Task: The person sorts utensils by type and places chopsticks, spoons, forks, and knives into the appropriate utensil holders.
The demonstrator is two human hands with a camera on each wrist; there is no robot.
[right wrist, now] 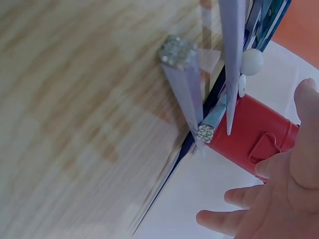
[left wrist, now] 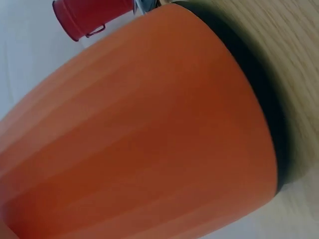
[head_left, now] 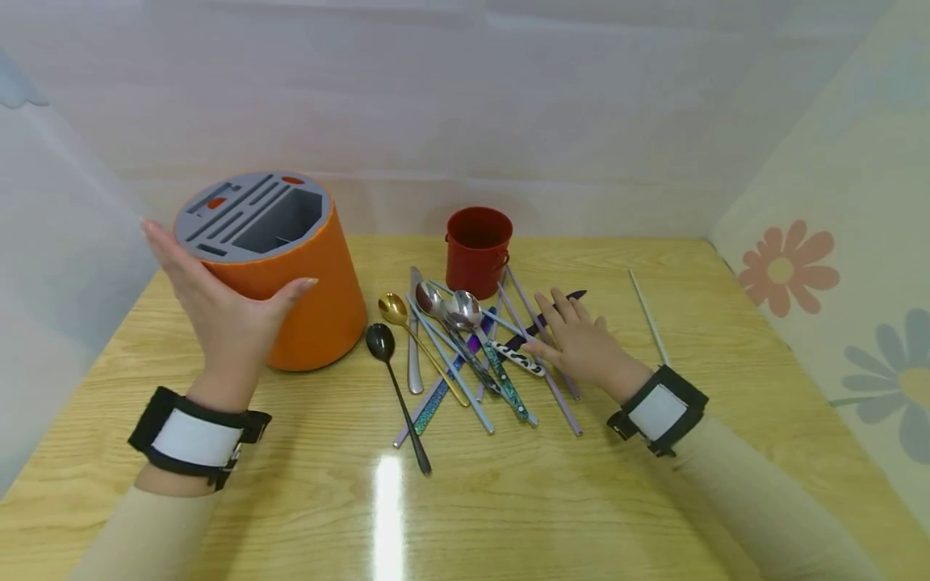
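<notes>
**Hand and Utensil Positions**

Left hand (head_left: 218,311) wrapped around orange knife block (head_left: 305,282), thumb and fingers curled on its wall, near table's (head_left: 508,500) left edge. Red bucket (head_left: 477,250) upright toward far edge. Right hand (head_left: 581,339) flat, fingers straight, resting on purple chopsticks (head_left: 541,367) amid scattered cutlery at centre.

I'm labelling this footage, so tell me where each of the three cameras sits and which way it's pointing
Head: worn on the head, looking forward and down at the table; both hands and sleeves show.
Left wrist: close against the orange holder; no hand visible.
Right wrist: low over the table, facing the purple chopsticks; right hand fingers show.
Shared: the red cup appears in all three views.
</notes>
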